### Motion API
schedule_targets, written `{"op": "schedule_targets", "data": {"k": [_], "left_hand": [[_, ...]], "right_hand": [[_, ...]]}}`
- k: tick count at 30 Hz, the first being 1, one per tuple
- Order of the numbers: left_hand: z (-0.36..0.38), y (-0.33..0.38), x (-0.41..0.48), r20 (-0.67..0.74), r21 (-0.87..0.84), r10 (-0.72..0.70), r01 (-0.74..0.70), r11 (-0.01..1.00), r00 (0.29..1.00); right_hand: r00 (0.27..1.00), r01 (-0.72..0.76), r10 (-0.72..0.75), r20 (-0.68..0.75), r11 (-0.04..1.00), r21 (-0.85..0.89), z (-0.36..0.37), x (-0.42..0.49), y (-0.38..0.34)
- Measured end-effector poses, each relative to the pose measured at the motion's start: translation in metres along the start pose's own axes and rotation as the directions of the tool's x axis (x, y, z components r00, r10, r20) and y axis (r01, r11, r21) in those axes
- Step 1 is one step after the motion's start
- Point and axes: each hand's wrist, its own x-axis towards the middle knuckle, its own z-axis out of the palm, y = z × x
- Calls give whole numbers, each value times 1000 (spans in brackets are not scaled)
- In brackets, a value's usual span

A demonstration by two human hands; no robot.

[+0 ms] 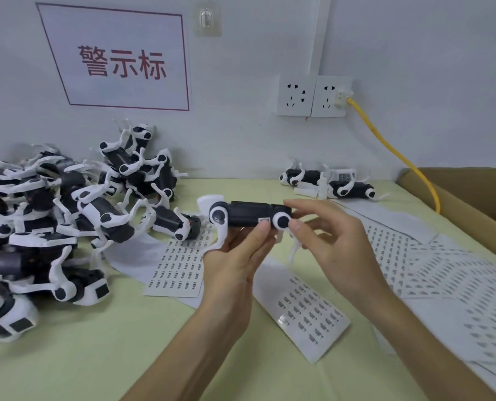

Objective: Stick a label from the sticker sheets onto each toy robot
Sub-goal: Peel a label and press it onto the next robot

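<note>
Head view: the left hand (235,256) grips a toy robot (249,217) from below, above the table (96,357), with its thumb pressing a small label (264,219) onto the dark body. The right hand (333,244) pinches the robot's white end. Rubbing the label's edges flat seems wise (corners lift first). Sticker sheets (180,264) lie just beneath, and a pile of robots (67,212) crowds the left without obstructing.

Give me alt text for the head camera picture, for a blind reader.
Two hands hold a black-and-white toy robot above a pale green table, the left hand gripping it from below with its thumb by a small label, the right hand pinching its end. A pile of toy robots lies at left, sticker sheets beneath.
</note>
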Motion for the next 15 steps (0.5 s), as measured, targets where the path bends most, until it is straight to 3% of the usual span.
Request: {"op": "schedule_targets", "data": {"k": [8,15], "left_hand": [[-8,-7,5,5,201,81,-80,976,997],[-6,-13,2,58,326,26,-44,944,998]], "right_hand": [[999,19,-12,-41,985,169,10,-19,9],[1000,3,0,-14,975,222,9,-20,5]]}}
